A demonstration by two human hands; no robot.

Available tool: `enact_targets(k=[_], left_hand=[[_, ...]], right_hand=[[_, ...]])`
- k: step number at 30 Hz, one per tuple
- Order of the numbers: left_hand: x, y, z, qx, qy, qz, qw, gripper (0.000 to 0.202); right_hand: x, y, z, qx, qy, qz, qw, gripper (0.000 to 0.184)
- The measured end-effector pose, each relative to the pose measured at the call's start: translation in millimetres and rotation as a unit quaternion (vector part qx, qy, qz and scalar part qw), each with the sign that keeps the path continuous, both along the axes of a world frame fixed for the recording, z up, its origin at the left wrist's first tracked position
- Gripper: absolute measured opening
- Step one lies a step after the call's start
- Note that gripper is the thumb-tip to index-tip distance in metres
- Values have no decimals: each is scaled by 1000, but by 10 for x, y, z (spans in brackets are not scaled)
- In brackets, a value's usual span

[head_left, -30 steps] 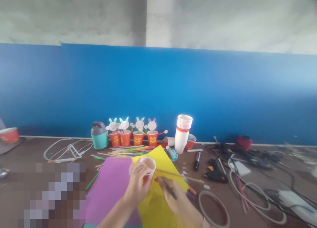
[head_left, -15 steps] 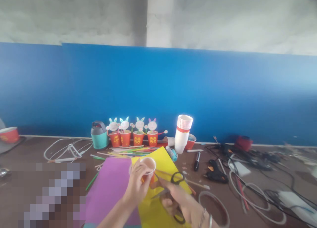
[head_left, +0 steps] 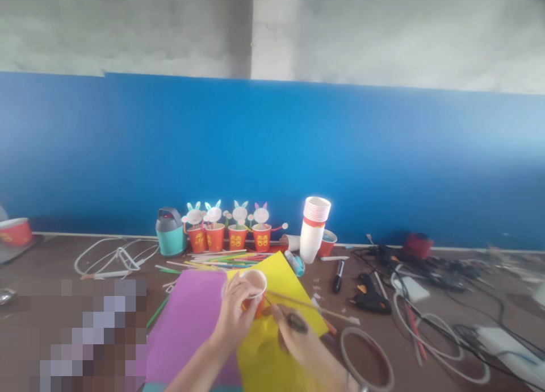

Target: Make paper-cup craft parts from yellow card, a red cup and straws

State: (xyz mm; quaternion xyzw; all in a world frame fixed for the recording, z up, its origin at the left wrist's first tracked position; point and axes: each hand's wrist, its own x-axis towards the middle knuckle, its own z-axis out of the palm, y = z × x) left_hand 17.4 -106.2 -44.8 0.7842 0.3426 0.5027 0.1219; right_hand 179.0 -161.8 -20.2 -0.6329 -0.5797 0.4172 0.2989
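Observation:
A red paper cup (head_left: 256,280) with a white rim is in my left hand (head_left: 235,309), whose fingers wrap round its near left side. Close by on the right, my right hand (head_left: 293,340) is closed on scissors (head_left: 297,323). A dark handle loop shows above the hand, and the blades point toward the cup's side. Whether the blade tip touches the cup, I cannot tell. Below both hands lie a yellow sheet (head_left: 293,287) and a purple sheet (head_left: 193,318). A thin stick (head_left: 327,311) lies across the yellow sheet, right of the cup.
Several red cups with rabbit figures (head_left: 261,238) stand along the blue panel (head_left: 255,142). Nearby are a stack of paper cups (head_left: 314,233), a teal container (head_left: 171,240) and colored sticks (head_left: 225,260). Rightward lie a marker (head_left: 338,277), a glue gun (head_left: 369,296), a tape roll (head_left: 367,358) and tangled cables.
My right hand has turned and shifted slightly up and left, and the scissor blades, spread apart before, are now mostly hidden beside the cup. The left hand still holds the cup in nearly the same place.

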Motion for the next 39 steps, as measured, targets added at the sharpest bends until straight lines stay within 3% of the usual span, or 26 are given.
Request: enact_targets(k=[1, 3, 5, 7, 9, 11, 14, 17, 22, 25, 29, 31, 34, 37, 39], left_hand=[[-1, 0, 9, -2, 1, -1, 1000, 13], [-2, 0, 24, -9, -2, -2, 1000, 13], [-2, -4, 31, -17, -7, -2, 1000, 14], [-2, -14, 31, -23, -2, -6, 1000, 14], [1, -32, 30, -26, 19, -21, 999, 14], [10, -53, 29, -29, 47, -35, 998, 15], [38, -76, 31, -35, 67, -26, 997, 15], [62, -83, 34, -37, 78, -7, 996, 16], [38, -30, 25, -30, 54, 26, 998, 15], [-5, 38, -9, -30, -7, 30, 999, 12], [-40, 92, -57, -33, -84, 38, 995, 13], [-38, 78, -56, -52, -129, 19, 990, 12], [-14, 16, -16, -97, -182, -40, 978, 13], [26, -59, 36, -146, -203, -82, 965, 14], [63, -98, 47, -187, -229, -95, 951, 29]], right_hand=[[20, 22, -27, -72, 75, 9, 995, 50], [56, 60, -73, -210, 210, 45, 954, 52], [66, 72, -93, -268, 269, 72, 922, 52], [39, 54, -80, -198, 193, 54, 960, 54], [-8, 14, -34, -62, 54, 17, 996, 50], [-45, -32, 32, 40, -44, 3, 998, 38], [-60, -84, 130, 96, -190, 24, 977, 33], [-65, -110, 189, 99, -321, 45, 941, 36], [-70, -117, 214, 116, -457, 11, 882, 33], [14, -82, 169, 142, -402, 3, 904, 31], [157, 41, -9, 204, -196, -41, 958, 31], [169, 100, -108, 231, -89, -79, 966, 40], [103, 133, -193, 227, 27, -84, 970, 56], [24, 122, -215, 203, 58, -48, 976, 66], [-4, 124, -233, 191, 57, -29, 979, 69]])
